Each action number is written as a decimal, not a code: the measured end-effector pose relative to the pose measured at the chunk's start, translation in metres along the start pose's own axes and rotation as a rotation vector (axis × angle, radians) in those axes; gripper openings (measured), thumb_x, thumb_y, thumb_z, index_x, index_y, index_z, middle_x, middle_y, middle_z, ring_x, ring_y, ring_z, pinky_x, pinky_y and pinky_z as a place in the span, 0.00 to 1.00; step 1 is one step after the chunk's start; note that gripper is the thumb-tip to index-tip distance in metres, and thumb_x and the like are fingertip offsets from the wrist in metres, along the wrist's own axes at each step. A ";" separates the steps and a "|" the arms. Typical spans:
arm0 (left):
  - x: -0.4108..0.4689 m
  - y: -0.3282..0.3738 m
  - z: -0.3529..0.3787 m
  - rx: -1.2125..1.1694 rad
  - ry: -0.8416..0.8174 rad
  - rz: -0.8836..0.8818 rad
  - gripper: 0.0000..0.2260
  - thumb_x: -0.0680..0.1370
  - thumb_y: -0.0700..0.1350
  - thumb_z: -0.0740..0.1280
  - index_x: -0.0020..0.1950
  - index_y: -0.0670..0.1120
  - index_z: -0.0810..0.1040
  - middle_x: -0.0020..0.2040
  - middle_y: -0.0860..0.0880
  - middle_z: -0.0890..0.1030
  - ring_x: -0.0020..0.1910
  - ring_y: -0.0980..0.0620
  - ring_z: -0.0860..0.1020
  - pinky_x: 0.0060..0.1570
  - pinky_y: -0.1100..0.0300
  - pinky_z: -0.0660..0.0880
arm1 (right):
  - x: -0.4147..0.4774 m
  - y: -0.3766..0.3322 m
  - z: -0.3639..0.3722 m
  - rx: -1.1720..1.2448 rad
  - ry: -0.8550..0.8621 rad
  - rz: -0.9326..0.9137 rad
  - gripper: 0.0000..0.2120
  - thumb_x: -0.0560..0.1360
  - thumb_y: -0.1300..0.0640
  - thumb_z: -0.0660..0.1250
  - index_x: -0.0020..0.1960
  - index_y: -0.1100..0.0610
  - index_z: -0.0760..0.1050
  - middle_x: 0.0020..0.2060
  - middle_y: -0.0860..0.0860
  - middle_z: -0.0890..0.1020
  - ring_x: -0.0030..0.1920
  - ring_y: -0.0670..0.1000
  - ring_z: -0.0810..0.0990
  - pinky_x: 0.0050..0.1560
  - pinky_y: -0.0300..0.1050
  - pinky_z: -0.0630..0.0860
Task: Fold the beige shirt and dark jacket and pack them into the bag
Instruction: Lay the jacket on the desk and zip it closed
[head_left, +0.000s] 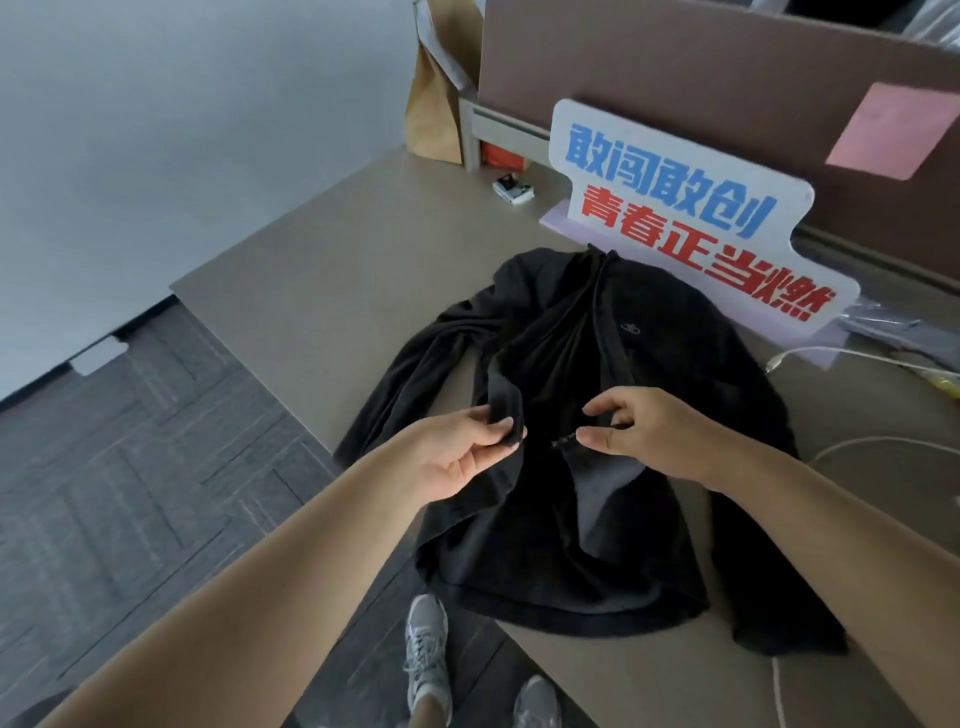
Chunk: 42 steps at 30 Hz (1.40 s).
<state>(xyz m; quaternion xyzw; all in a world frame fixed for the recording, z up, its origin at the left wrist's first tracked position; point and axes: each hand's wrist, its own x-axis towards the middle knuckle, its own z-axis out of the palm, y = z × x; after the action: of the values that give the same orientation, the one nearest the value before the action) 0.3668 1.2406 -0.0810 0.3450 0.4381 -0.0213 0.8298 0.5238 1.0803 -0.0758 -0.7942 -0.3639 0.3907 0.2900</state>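
The dark jacket (675, 374) lies face up on the grey table (337, 270), collar toward the far side and hem toward the person, its front unzipped and parted down the middle. The lower corner on the person's left droops a little past the table's near edge, and one sleeve (415, 364) trails out toward that same edge in loose folds. The left hand (462, 452) pinches one front edge of the jacket between thumb and fingers, lifting a narrow strip of cloth off the table. The right hand (649, 436) is just beside it across the opening, thumb and forefinger closed on the small metal zip end (563, 441) of the other front edge, the remaining fingers curled. Both bare forearms reach in from below. Right behind the collar a white cut-out sign (675, 208) with blue and red lettering leans against a brown partition (675, 62), which has a pink note (893, 130) stuck to it. A white cable (831, 353) runs across the table on the right of the jacket. Farther back sit a small box (513, 188) and, standing upright at the partition's end, a brown paper bag (436, 104). Below the table's edge I can see grey trainers (427, 649) on dark carpet tiles (130, 467).
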 end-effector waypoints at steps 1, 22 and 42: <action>0.000 -0.002 0.002 0.014 0.024 -0.059 0.09 0.77 0.30 0.63 0.57 0.34 0.77 0.53 0.41 0.81 0.52 0.49 0.81 0.53 0.57 0.78 | -0.002 0.001 -0.002 -0.015 0.008 0.024 0.10 0.71 0.46 0.72 0.48 0.51 0.79 0.39 0.47 0.82 0.43 0.45 0.80 0.48 0.39 0.74; 0.010 -0.032 0.046 0.319 0.101 0.304 0.09 0.75 0.38 0.70 0.52 0.46 0.73 0.41 0.42 0.82 0.32 0.53 0.81 0.36 0.62 0.79 | -0.019 0.012 -0.012 -0.149 -0.070 -0.003 0.08 0.77 0.50 0.65 0.41 0.50 0.77 0.30 0.45 0.77 0.32 0.40 0.75 0.51 0.39 0.70; 0.028 -0.028 0.034 0.592 -0.126 0.133 0.10 0.77 0.48 0.68 0.48 0.42 0.82 0.39 0.47 0.83 0.36 0.54 0.80 0.40 0.64 0.78 | -0.007 0.015 0.032 0.379 0.334 0.059 0.07 0.75 0.48 0.67 0.49 0.50 0.80 0.42 0.46 0.84 0.47 0.41 0.81 0.53 0.37 0.75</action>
<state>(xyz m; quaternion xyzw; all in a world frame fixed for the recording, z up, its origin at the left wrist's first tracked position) 0.3986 1.2070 -0.1048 0.5978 0.3368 -0.1151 0.7183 0.4992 1.0721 -0.1014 -0.7895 -0.2077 0.3235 0.4784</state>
